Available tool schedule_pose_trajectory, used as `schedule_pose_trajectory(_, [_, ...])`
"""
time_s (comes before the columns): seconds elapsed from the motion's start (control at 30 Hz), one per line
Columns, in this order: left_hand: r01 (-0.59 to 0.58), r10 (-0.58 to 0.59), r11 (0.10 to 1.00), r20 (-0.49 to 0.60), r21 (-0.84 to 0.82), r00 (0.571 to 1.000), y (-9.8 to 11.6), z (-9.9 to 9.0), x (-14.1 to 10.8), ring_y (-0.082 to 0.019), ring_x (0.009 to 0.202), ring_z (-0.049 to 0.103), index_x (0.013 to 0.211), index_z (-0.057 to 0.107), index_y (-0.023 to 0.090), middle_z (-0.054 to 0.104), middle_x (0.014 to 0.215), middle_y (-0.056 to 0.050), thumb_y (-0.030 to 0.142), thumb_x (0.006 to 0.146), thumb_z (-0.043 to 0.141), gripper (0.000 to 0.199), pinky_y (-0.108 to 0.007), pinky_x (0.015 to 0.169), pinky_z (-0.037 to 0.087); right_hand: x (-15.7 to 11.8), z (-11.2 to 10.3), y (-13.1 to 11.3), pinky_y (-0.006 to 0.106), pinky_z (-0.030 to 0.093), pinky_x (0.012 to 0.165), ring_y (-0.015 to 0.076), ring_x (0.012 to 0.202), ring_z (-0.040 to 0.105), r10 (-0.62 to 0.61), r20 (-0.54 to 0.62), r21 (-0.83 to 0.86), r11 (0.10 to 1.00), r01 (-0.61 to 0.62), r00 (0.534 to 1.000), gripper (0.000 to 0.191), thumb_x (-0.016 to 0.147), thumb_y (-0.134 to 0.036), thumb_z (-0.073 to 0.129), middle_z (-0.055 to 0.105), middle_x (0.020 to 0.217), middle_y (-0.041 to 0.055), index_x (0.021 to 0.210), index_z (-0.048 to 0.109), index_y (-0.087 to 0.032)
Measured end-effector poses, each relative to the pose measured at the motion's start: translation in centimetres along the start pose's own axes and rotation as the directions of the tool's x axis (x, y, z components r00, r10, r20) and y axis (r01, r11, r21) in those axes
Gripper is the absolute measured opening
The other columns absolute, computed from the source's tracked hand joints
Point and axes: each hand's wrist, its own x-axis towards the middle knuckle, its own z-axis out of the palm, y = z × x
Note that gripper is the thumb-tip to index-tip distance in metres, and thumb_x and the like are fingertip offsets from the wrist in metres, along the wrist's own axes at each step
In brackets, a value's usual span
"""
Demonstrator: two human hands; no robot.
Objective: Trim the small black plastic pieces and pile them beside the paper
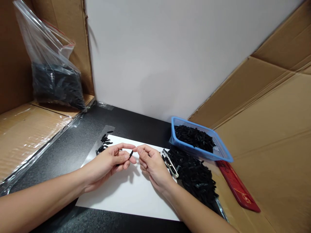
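My left hand [116, 157] pinches a small, slim black piece [131, 153] between thumb and fingers, above a white sheet [116, 194]. Close by on the right, my right hand [150, 161] has its fingers curled together, the index fingertip meeting the left one. Whatever its fingers may hold is hidden. Just beyond the right wrist lies a pair of pale-handled thread snips [171, 165], against a big heap of similar black pieces [196, 176]. A few loose black pieces [104, 139] lie past the left hand, at the sheet's far left corner.
At the back right stands a blue plastic basket [201, 153] with more black pieces inside. A dark red flat object [239, 187] rests to its right. On the left, a clear zip bag [58, 81] of black pieces sits on cardboard [31, 129]. Cardboard walls and a white wall [170, 48] surround the black table.
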Motion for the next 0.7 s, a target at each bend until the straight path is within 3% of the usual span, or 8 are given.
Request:
schedule_pose_trajectory(0.2, [-0.016, 0.015, 0.999, 0.019, 0.029, 1.000, 0.21, 0.27, -0.08, -0.011, 0.073, 0.052, 0.115, 0.058, 0.020, 0.066, 0.081, 0.000, 0.018, 0.080, 0.060, 0.035, -0.025, 0.075, 0.040, 0.04, -0.03, 0.04, 0.022, 0.008, 0.038, 0.0036, 0.038, 0.019, -0.009, -0.010, -0.037, 0.999, 0.009, 1.000, 0.026, 0.070, -0.038, 0.076, 0.046, 0.049, -0.0070, 0.078, 0.067, -0.015])
schedule_pose_trajectory(0.37, [-0.072, 0.074, 0.995, -0.022, 0.061, 0.997, 0.10, 0.14, 0.11, -0.015, 0.088, 0.057, 0.111, 0.059, 0.023, 0.065, 0.090, 0.000, 0.002, 0.066, 0.054, 0.050, -0.026, 0.078, 0.039, -0.08, 0.04, -0.41, 0.021, 0.005, 0.037, 0.0041, 0.040, 0.014, 0.021, -0.077, 0.043, 0.999, -0.018, 0.997, 0.028, 0.067, -0.038, 0.077, 0.032, 0.044, -0.0114, 0.077, 0.066, -0.015])
schedule_pose_trajectory(0.5, [-0.099, 0.107, 0.991, -0.083, 0.089, 0.991, -0.18, -0.11, 0.43, -0.019, 0.098, 0.061, 0.108, 0.058, 0.024, 0.064, 0.092, 0.000, 0.014, 0.071, 0.069, 0.040, -0.031, 0.088, 0.040, -0.06, -0.09, -0.46, 0.020, 0.006, 0.037, 0.0043, 0.040, 0.014, 0.034, -0.081, 0.059, 0.998, -0.030, 0.996, 0.029, 0.067, -0.038, 0.077, 0.028, 0.045, -0.0121, 0.080, 0.066, -0.014])
schedule_pose_trajectory(0.7, [-0.150, 0.172, 0.976, -0.140, 0.156, 0.975, 0.05, -0.35, 0.89, -0.014, 0.070, 0.062, 0.101, 0.056, 0.018, 0.070, 0.072, -0.001, 0.026, 0.068, 0.078, 0.040, -0.026, 0.068, 0.043, -0.13, -0.29, -0.46, 0.019, 0.007, 0.037, 0.0044, 0.041, 0.014, 0.045, -0.018, 0.161, 0.986, -0.042, 0.999, 0.023, 0.071, -0.032, 0.074, 0.030, 0.046, -0.0116, 0.084, 0.065, -0.016])
